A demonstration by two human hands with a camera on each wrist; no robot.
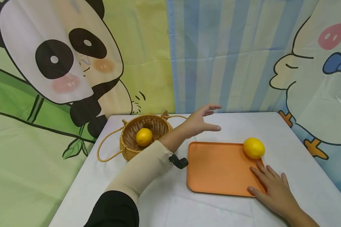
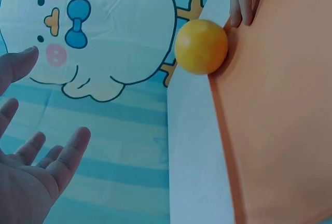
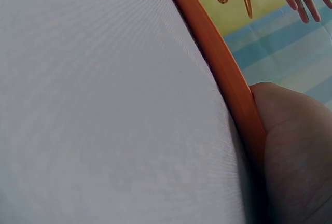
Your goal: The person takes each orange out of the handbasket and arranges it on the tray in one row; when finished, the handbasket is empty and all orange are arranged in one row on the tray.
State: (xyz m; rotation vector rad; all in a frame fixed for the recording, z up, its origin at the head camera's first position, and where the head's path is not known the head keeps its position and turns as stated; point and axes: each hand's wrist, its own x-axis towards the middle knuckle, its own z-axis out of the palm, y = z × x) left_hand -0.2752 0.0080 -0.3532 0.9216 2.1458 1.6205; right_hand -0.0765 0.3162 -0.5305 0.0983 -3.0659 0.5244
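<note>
Just beyond my right fingers (image 1: 260,176), loose on the orange tray (image 1: 216,167), sits a yellow fruit (image 1: 254,148); I hold left fingers (image 1: 211,107) parted, empty, basket (image 1: 159,124) to their left.

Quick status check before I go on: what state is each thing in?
Wicker basket: on the table, open-topped, one lemon inside.
Basket lemon: whole, lying inside.
Orange tray: flat on the table, one lemon at its far right corner.
Tray lemon: whole, untouched by the left hand.
Left hand: raised, holding nothing.
Right hand: resting on the tray's right edge.
</note>
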